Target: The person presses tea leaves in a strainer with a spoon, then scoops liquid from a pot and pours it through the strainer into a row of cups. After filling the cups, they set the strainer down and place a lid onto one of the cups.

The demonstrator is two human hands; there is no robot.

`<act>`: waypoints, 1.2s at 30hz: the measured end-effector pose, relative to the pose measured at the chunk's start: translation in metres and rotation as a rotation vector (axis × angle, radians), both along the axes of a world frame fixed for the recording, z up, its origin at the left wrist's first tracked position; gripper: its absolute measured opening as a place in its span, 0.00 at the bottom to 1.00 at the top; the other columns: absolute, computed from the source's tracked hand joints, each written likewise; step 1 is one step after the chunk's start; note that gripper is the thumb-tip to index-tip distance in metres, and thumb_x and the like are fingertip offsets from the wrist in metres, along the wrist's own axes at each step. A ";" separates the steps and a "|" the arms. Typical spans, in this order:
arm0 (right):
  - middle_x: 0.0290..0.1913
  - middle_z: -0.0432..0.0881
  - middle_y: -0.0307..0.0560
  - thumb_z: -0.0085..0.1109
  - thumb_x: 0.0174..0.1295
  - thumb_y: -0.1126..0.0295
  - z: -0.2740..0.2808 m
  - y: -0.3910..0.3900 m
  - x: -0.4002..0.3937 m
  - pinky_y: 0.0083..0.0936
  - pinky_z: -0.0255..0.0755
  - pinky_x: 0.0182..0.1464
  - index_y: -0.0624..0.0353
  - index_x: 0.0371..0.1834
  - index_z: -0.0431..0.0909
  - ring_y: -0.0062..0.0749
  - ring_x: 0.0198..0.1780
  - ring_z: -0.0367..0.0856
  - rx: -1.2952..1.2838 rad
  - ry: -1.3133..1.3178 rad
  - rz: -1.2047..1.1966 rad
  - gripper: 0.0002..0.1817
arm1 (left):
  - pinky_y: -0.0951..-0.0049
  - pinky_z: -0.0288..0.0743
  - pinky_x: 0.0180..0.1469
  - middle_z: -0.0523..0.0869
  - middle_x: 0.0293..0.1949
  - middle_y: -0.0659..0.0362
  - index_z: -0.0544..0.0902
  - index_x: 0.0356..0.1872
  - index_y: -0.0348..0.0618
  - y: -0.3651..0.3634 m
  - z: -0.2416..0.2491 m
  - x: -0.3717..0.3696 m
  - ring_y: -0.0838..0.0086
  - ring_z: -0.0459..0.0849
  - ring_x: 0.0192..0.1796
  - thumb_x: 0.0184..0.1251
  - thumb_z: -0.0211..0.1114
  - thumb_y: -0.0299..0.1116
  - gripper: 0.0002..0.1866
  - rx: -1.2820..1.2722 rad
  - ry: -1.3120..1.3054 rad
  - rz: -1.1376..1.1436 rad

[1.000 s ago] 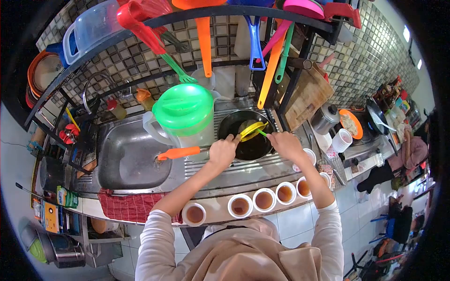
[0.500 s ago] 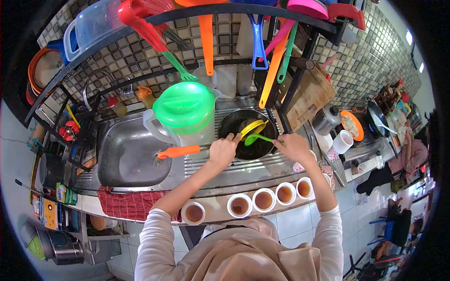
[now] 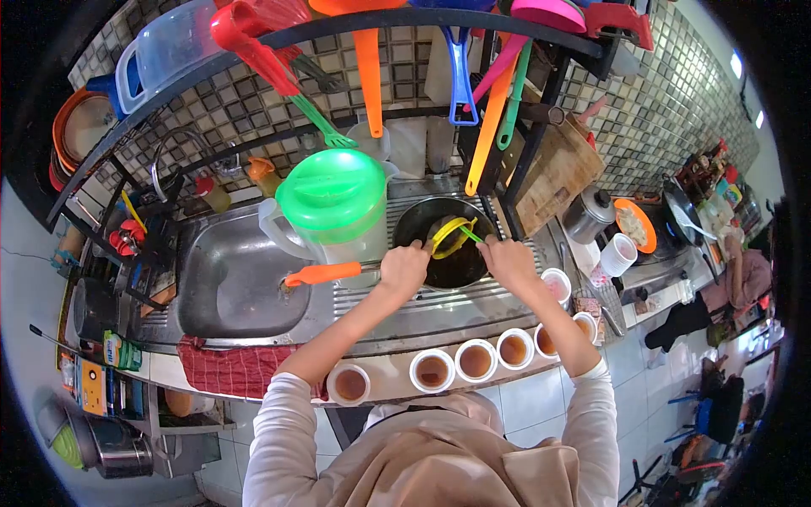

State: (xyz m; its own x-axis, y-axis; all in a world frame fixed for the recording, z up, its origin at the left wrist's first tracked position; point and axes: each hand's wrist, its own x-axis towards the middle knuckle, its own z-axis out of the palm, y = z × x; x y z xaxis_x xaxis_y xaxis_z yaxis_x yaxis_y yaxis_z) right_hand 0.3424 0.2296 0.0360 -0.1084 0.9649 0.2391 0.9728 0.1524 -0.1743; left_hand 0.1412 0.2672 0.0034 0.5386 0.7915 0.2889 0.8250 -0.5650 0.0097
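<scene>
My left hand (image 3: 404, 269) is closed on a yellow-rimmed strainer (image 3: 453, 238), which it holds over a dark pot (image 3: 405, 224). Pinched in my right hand (image 3: 509, 260) is a green spoon (image 3: 470, 235); its bowl is inside the strainer and mostly hidden. Dark liquid shows in the pot, on the ribbed drainboard. Just left of the pot stands a clear pitcher (image 3: 355, 247) with a green lid (image 3: 332, 188). An orange-handled utensil (image 3: 323, 273) lies beside my left hand, its far end hidden. Several white cups of brown drink (image 3: 476, 361) line the counter's front edge.
A metal sink (image 3: 241, 287) lies to the left, with a red cloth (image 3: 228, 376) over the front edge. Colourful utensils hang overhead from a black rack (image 3: 355, 21). Stacked white cups (image 3: 619, 252) and an orange plate (image 3: 635, 226) are at right, near another person (image 3: 743, 279).
My right hand has moved slightly left, bringing the green spoon into the strainer. The strainer is tilted more, and a cup by my right forearm is now more visible.
</scene>
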 end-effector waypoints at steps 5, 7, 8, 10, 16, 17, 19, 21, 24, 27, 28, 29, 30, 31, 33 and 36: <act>0.20 0.77 0.56 0.44 0.61 0.58 -0.001 0.000 0.010 0.43 0.71 0.28 0.60 0.24 0.75 0.51 0.25 0.77 -0.098 0.046 0.092 0.18 | 0.66 0.75 0.24 0.79 0.30 0.56 0.77 0.45 0.47 0.001 0.002 0.000 0.63 0.81 0.24 0.47 0.56 0.26 0.19 -0.034 0.020 -0.011; 0.20 0.77 0.56 0.44 0.61 0.58 0.001 -0.001 0.013 0.43 0.71 0.28 0.60 0.24 0.76 0.52 0.26 0.77 -0.131 0.089 0.115 0.18 | 0.66 0.75 0.24 0.79 0.29 0.56 0.77 0.44 0.46 -0.001 0.002 -0.001 0.63 0.81 0.23 0.47 0.56 0.26 0.18 -0.005 -0.022 -0.008; 0.21 0.77 0.55 0.44 0.60 0.58 0.002 0.000 0.015 0.43 0.70 0.28 0.58 0.26 0.76 0.51 0.26 0.77 -0.102 0.062 0.067 0.17 | 0.66 0.75 0.23 0.79 0.28 0.55 0.77 0.44 0.45 -0.003 0.002 -0.001 0.63 0.81 0.23 0.48 0.55 0.26 0.18 0.025 -0.061 -0.008; 0.22 0.78 0.54 0.45 0.60 0.57 0.002 -0.002 0.016 0.43 0.70 0.29 0.56 0.28 0.77 0.50 0.27 0.77 -0.073 0.038 0.017 0.15 | 0.66 0.75 0.23 0.78 0.29 0.55 0.77 0.43 0.44 -0.006 -0.002 0.000 0.63 0.80 0.23 0.47 0.56 0.26 0.17 0.037 -0.053 0.000; 0.23 0.79 0.50 0.53 0.55 0.60 0.014 -0.015 0.018 0.35 0.70 0.31 0.51 0.42 0.75 0.48 0.29 0.77 -0.002 0.244 0.031 0.13 | 0.70 0.74 0.21 0.74 0.31 0.57 0.78 0.38 0.41 -0.014 -0.008 0.004 0.67 0.80 0.26 0.46 0.58 0.27 0.14 0.129 0.149 0.073; 0.24 0.79 0.50 0.54 0.54 0.61 0.016 -0.019 0.018 0.35 0.70 0.31 0.52 0.43 0.74 0.48 0.29 0.77 -0.022 0.273 0.056 0.14 | 0.71 0.74 0.21 0.74 0.33 0.56 0.77 0.41 0.41 -0.016 -0.006 0.005 0.68 0.80 0.25 0.44 0.58 0.27 0.17 0.112 0.203 0.086; 0.26 0.79 0.49 0.55 0.54 0.62 0.022 -0.029 0.020 0.34 0.70 0.31 0.52 0.45 0.73 0.47 0.30 0.77 -0.047 0.303 0.074 0.15 | 0.69 0.74 0.23 0.73 0.33 0.57 0.77 0.41 0.42 -0.020 -0.001 0.005 0.68 0.79 0.28 0.45 0.59 0.28 0.17 0.108 0.195 0.096; 0.31 0.78 0.49 0.55 0.54 0.60 0.031 -0.040 0.023 0.33 0.70 0.35 0.54 0.44 0.72 0.45 0.34 0.77 -0.069 0.386 0.114 0.16 | 0.67 0.74 0.25 0.73 0.33 0.57 0.77 0.42 0.43 -0.026 0.008 0.003 0.68 0.79 0.30 0.46 0.59 0.30 0.17 0.102 0.187 0.100; 0.33 0.77 0.50 0.55 0.54 0.61 0.046 -0.062 0.028 0.32 0.69 0.36 0.53 0.45 0.73 0.45 0.35 0.77 -0.101 0.512 0.074 0.16 | 0.64 0.71 0.34 0.74 0.34 0.58 0.77 0.43 0.45 -0.044 0.040 -0.008 0.67 0.77 0.36 0.49 0.61 0.34 0.17 0.100 0.078 0.061; 0.32 0.76 0.45 0.56 0.53 0.66 0.059 -0.096 0.038 0.23 0.67 0.31 0.55 0.47 0.72 0.30 0.29 0.74 -0.055 0.617 0.003 0.17 | 0.64 0.67 0.39 0.75 0.38 0.58 0.77 0.45 0.47 -0.063 0.068 -0.034 0.66 0.75 0.41 0.51 0.61 0.38 0.18 0.058 -0.100 -0.066; 0.33 0.76 0.43 0.56 0.53 0.70 0.060 -0.108 0.041 0.19 0.65 0.30 0.55 0.48 0.72 0.24 0.28 0.72 -0.071 0.721 -0.044 0.17 | 0.64 0.67 0.41 0.75 0.40 0.56 0.76 0.46 0.46 -0.071 0.076 -0.046 0.65 0.74 0.42 0.52 0.61 0.39 0.19 -0.012 -0.192 -0.147; 0.36 0.75 0.38 0.53 0.54 0.74 0.055 -0.122 0.041 0.13 0.61 0.29 0.58 0.48 0.72 0.16 0.29 0.67 0.044 0.825 -0.046 0.16 | 0.65 0.67 0.44 0.75 0.42 0.55 0.76 0.47 0.46 -0.078 0.081 -0.059 0.63 0.74 0.43 0.52 0.61 0.40 0.19 -0.082 -0.283 -0.224; 0.39 0.74 0.36 0.51 0.56 0.77 0.050 -0.136 0.048 0.11 0.59 0.29 0.60 0.48 0.72 0.14 0.29 0.67 0.035 0.982 -0.085 0.15 | 0.65 0.67 0.44 0.75 0.42 0.55 0.76 0.47 0.46 -0.084 0.084 -0.074 0.63 0.74 0.43 0.52 0.61 0.40 0.19 -0.098 -0.281 -0.224; 0.40 0.73 0.36 0.51 0.56 0.76 0.040 -0.149 0.052 0.09 0.56 0.27 0.61 0.48 0.71 0.12 0.27 0.65 0.205 0.899 -0.131 0.15 | 0.65 0.66 0.46 0.74 0.44 0.54 0.75 0.49 0.46 -0.091 0.086 -0.090 0.61 0.73 0.45 0.51 0.63 0.42 0.23 -0.227 -0.340 -0.259; 0.37 0.73 0.35 0.51 0.56 0.75 0.037 -0.182 0.049 0.08 0.53 0.23 0.59 0.49 0.70 0.10 0.23 0.63 0.271 1.118 -0.409 0.15 | 0.64 0.65 0.49 0.72 0.46 0.52 0.73 0.51 0.46 -0.109 0.088 -0.117 0.59 0.73 0.47 0.49 0.65 0.45 0.26 -0.365 -0.393 -0.288; 0.29 0.70 0.32 0.50 0.57 0.74 0.003 -0.220 0.058 0.07 0.48 0.19 0.59 0.46 0.70 0.09 0.19 0.59 0.438 1.131 -0.579 0.13 | 0.59 0.61 0.56 0.68 0.51 0.51 0.66 0.57 0.46 -0.139 0.085 -0.144 0.56 0.68 0.53 0.42 0.68 0.50 0.39 -0.562 -0.298 -0.167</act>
